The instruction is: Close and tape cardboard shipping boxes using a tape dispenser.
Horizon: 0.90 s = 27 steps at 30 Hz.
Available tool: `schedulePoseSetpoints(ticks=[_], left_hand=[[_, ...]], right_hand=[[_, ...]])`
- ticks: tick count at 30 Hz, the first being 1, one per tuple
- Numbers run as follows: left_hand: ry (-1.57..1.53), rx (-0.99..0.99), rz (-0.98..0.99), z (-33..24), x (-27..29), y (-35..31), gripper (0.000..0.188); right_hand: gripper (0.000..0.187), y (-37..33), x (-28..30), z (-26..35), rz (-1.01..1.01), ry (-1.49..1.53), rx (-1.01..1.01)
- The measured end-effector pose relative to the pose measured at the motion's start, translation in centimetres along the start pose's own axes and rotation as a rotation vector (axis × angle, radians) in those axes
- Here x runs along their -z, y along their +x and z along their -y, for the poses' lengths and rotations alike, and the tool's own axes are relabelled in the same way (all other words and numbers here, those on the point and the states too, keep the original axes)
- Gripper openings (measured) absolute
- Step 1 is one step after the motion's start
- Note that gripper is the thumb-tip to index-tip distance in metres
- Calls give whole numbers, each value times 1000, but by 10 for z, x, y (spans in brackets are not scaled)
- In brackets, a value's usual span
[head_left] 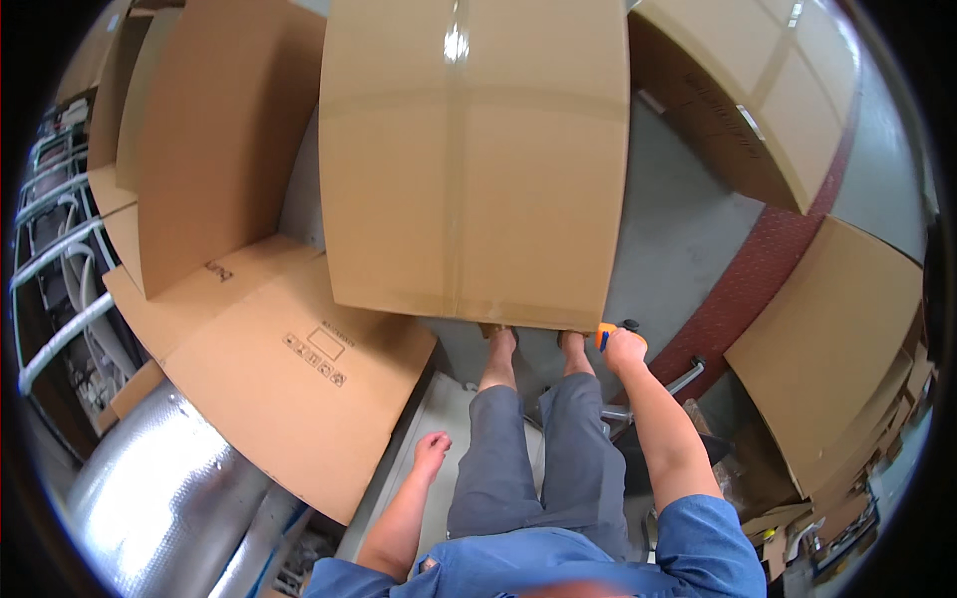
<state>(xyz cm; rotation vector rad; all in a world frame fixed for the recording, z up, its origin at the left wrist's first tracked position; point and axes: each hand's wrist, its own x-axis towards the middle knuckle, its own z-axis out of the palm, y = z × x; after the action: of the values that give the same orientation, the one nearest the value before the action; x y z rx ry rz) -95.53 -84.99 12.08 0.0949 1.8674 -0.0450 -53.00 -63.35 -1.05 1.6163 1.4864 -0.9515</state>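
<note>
A large cardboard box [538, 179] stands right in front of me, a strip of clear tape [456, 179] running down the middle of its top. My right hand [626, 351] is at the box's near right corner, its fingers wrapped round an orange tool with blue and black parts, apparently a tape dispenser [605, 335]. Most of that tool is hidden by the hand and the box edge. My left hand [431, 453] hangs low beside my left leg with its fingers curled in, and nothing shows in it. It is apart from the box.
Flattened cardboard [269, 349] with open flaps lies at the left, by a silvery foil roll [150, 488] and a metal rack [60, 239]. Another taped box [758, 80] stands at the far right. Cardboard sheets [827, 349] lean at the right, near metal legs [683, 379].
</note>
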Motion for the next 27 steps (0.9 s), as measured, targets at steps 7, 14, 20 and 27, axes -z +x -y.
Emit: schedulePoseSetpoints(ticks=[7,14,20,27], left_hand=[[-45,-24,27,-16,34,-14,28],[-109,-186,132,-67,67,-21,28],[-82,-226,121,-90,99,-11,29],[-4,-203,83,-115,81,-28,31]], right_hand=[[46,-106,48,-34,15,389,-289],[48,-204,53,-29,-14,578,-416],[51,-231,46,-32,-49,700,-472],[50,-232,72,-74,-162,714,-583]])
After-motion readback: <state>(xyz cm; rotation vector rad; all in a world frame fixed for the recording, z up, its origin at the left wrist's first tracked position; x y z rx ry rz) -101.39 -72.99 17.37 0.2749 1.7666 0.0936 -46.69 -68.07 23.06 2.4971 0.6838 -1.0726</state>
